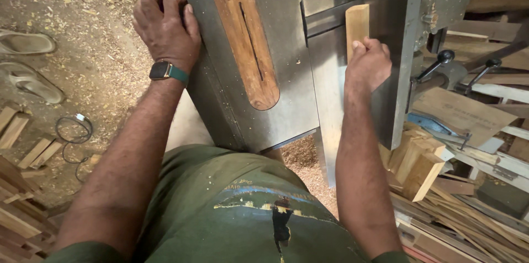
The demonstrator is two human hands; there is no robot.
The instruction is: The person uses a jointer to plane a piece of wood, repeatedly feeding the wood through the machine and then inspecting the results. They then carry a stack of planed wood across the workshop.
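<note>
pale narrow wooden strip (357,25) flat on grey metal saw table (286,103), right hand (368,67) fingers curled, pushing its near end, left hand (166,26) fingers pressed together gripping table's left edge, oval wooden insert (242,31) between, sawdust floor (93,53)

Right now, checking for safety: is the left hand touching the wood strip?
No, the left hand grips the table edge; only the right hand holds the wood strip.

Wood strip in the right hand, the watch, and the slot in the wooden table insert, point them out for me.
wood strip (357,20), head view, on its upper face above the thumb.
watch (160,69), head view, on its dark screen.
slot (251,40), head view, midway along the cut.
</note>
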